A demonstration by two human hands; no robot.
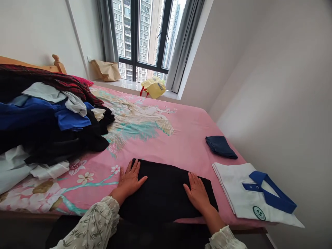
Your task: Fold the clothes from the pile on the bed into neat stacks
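A folded black garment [163, 190] lies flat at the front edge of the bed. My left hand [130, 180] rests on its left end, palm down with the fingers spread. On its right part lies my right hand [197, 193], also palm down, fingers stretched out. Neither hand grips the cloth. To the right are a folded white shirt [241, 186] with a blue collar and a round green badge, and behind it a small folded dark blue garment [221, 147].
A loose heap of clothes [52, 121] in black, blue, white and red plaid covers the bed's left side. The pink bedsheet [181, 145] has a bird pattern. On the window sill stand a brown paper bag [107, 71] and a yellow bag [154, 87]. A wall borders the right side.
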